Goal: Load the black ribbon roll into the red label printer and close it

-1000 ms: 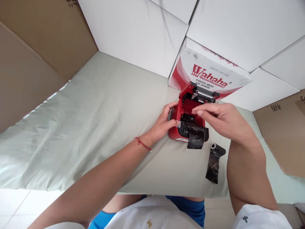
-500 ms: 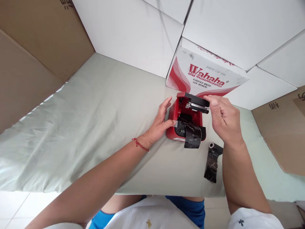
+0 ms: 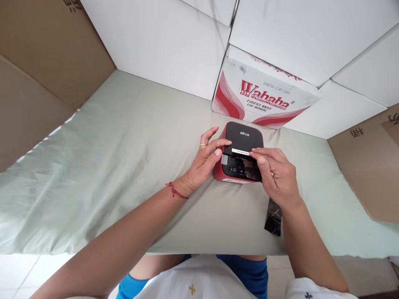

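Observation:
A red label printer (image 3: 221, 171) with a black lid (image 3: 245, 139) sits on the cloth-covered surface, its lid down. At the printer's left side is my left hand (image 3: 202, 162), fingers apart, the index fingertip resting on the lid. My right hand (image 3: 277, 174) is closed at the lid's front right edge, fingers and thumb bunched together there. A glossy black strip (image 3: 250, 168) lies over the front panel, partly behind my right fingers. A black roll (image 3: 273, 220) rests under my right wrist, its upper end hidden.
Behind the printer stands a white and red water carton (image 3: 264, 91) against white panels (image 3: 162, 45). Brown cardboard (image 3: 46, 74) walls the left, and more cardboard (image 3: 370, 166) stands on the right. A pale green cloth (image 3: 124, 145) with creases covers the surface up to its front edge.
The printer's lid has swung down from raised to shut, with my right hand moving down and toward me. The inside is now covered. My left index finger has come onto the lid.

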`<state>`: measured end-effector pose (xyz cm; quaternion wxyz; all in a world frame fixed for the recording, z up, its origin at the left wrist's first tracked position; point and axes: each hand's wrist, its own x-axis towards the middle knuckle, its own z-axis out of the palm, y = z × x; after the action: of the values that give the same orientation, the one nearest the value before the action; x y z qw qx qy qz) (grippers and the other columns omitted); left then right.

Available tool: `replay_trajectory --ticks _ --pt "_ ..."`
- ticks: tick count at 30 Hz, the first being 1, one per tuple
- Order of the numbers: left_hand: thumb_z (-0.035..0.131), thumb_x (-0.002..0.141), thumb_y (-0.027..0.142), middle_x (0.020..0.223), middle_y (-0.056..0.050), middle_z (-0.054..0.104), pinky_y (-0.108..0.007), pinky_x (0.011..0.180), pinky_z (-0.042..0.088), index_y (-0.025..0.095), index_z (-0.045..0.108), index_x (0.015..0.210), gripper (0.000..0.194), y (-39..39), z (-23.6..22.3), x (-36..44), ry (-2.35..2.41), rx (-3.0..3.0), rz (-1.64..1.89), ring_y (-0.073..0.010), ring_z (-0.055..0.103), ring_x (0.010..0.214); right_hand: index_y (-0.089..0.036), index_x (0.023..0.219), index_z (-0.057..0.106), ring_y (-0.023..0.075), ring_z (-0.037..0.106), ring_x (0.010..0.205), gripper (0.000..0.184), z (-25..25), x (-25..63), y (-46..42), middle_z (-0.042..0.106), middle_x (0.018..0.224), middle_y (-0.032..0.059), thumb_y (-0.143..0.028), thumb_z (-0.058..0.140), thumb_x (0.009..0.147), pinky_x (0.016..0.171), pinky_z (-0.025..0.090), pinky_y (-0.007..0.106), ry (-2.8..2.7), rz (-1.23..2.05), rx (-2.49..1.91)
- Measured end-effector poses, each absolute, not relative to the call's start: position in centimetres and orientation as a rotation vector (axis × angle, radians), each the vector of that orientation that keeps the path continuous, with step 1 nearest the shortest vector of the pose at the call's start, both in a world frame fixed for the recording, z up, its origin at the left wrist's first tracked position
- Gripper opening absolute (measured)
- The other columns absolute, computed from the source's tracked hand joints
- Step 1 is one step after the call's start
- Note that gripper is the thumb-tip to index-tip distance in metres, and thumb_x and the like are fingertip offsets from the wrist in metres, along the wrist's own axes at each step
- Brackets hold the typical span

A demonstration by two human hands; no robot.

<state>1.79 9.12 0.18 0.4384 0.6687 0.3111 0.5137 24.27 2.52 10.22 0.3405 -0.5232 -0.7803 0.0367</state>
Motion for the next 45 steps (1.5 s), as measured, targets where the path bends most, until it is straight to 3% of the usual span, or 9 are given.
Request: replay_trajectory --ticks 6,17,21,24,30,35,40,43,45 --pt "0.037 0.111 0.074 0.171 -0.008 0.04 -0.059 0.142 0.028 0.031 0.069 0.124 0.055 9.4 0.1 2.3 0.713 1.62 1.283 -0.0284 0.018 0.174 -0.025 0.113 0.084 0.0222 0.077 0.11 0.027 9.5 23.7 2.2 0.085 0.114 0.0069 -0.026 0.057 0.112 0.097 0.064 0.042 -2.014 0.047 -1.371" --pt "0.074 0.093 0.059 0.174 -0.001 0.035 -0.062 0.143 0.019 0.035 0.067 0.123 0.039 9.6 -0.1 2.0 0.606 1.415 1.161 -0.035 0.013 0.175 -0.029 0.126 0.08 0.028 0.076 0.121 0.029 8.1 22.7 -0.2 0.083 0.124 0.0087 -0.021 0.059 0.108 0.106 0.062 0.054 -1.911 0.015 -1.343" --pt "0.08 0.08 0.043 0.183 0.004 0.019 -0.061 0.143 0.016 0.041 0.053 0.145 0.07 9.8 -0.1 2.4 0.62 1.206 1.144 -0.0336 0.004 0.177 -0.031 0.139 0.074 0.0308 0.074 0.126 0.043 6.8 22.2 -2.9 0.081 0.13 0.009 -0.013 0.064 0.102 0.108 0.062 0.058 -1.96 -0.059 -1.274" --pt "0.078 0.073 0.036 0.184 0.006 0.019 -0.061 0.144 0.012 0.045 0.039 0.156 0.093 10.0 0.0 2.8 0.615 1.146 1.149 -0.0329 0.0 0.177 -0.03 0.147 0.069 0.0301 0.074 0.129 0.05 6.3 22.1 -4.0 0.08 0.136 0.0105 -0.01 0.065 0.101 0.115 0.059 0.06 -2.013 -0.076 -1.262" --pt "0.073 0.076 0.033 0.184 0.007 0.021 -0.064 0.145 0.004 0.047 0.03 0.164 0.099 10.3 -0.1 3.0 0.646 1.204 1.15 -0.0329 -0.006 0.177 -0.032 0.151 0.067 0.0307 0.076 0.129 0.055 6.7 21.3 -4.4 0.08 0.137 0.0107 -0.01 0.063 0.101 0.116 0.06 0.061 -2.003 -0.096 -1.334" --pt "0.072 0.075 0.033 0.186 0.005 0.016 -0.064 0.142 0.025 0.043 0.032 0.165 0.1 10.3 -0.2 3.3 0.599 1.188 1.171 -0.0372 0.002 0.177 -0.031 0.142 0.075 0.0298 0.08 0.117 0.049 8.0 21.2 -4.1 0.083 0.129 0.0101 -0.009 0.063 0.099 0.11 0.063 0.059 -2.042 -0.077 -1.297" --pt "0.072 0.079 0.035 0.185 0.005 0.019 -0.06 0.146 0.012 0.041 0.033 0.166 0.096 10.2 -0.8 3.3 0.599 1.234 1.17 -0.0336 0.004 0.177 -0.029 0.116 0.082 0.0241 0.082 0.096 0.023 11.0 22.3 -1.6 0.086 0.113 0.0053 -0.026 0.061 0.107 0.09 0.068 0.045 -2.025 0.115 -1.394" --pt "0.073 0.081 0.037 0.184 0.004 0.023 -0.059 0.146 0.01 0.041 0.04 0.163 0.088 10.3 -1.6 3.3 0.622 1.281 1.17 -0.0331 0.007 0.176 -0.026 0.11 0.083 0.0213 0.08 0.086 0.027 12.8 22.8 2.1 0.085 0.106 0.005 -0.038 0.058 0.109 0.08 0.064 0.037 -1.933 0.185 -1.575" --pt "0.072 0.081 0.038 0.181 0.004 0.027 -0.059 0.146 0.015 0.041 0.042 0.161 0.085 10.4 -2.1 3.3 0.628 1.299 1.181 -0.0333 0.011 0.176 -0.026 0.112 0.083 0.0232 0.08 0.094 0.027 13.5 22.7 5.2 0.085 0.109 0.0052 -0.034 0.057 0.107 0.084 0.061 0.037 -2.103 0.185 -1.712"
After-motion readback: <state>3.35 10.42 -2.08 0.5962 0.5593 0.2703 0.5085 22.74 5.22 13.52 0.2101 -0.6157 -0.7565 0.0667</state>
